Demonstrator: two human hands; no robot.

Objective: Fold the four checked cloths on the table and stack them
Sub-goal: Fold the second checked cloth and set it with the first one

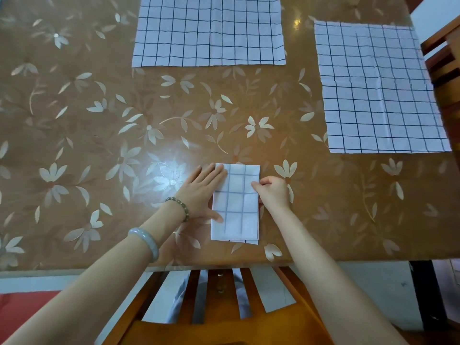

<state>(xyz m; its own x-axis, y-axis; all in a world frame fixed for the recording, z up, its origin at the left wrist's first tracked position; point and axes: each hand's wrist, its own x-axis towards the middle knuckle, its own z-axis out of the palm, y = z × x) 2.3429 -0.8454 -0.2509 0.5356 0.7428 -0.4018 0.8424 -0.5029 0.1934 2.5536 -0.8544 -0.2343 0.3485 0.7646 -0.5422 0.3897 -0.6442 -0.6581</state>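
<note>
We're pressing folded cloth (240, 207), near-centre on table (99, 145), w/ left hand (200, 192), fingers straight & flat; right hand (273, 192) is pinching its right edge w/ curled fingers. Far cloth (209, 31) & right cloth (380, 90) are lying unfolded.

Single head cam, pointed steeply down at the table (99, 135)

Only one view, so no overlap to speak of. Wide-angle, sits over the table's near edge facing forward and down, pretty close: left hand (199, 192) and right hand (273, 192) land low-centre on the folded cloth (239, 207), forearms fill the bottom, a chair back (224, 329) shows under the near edge. Far edge is cropped off the top.
</note>
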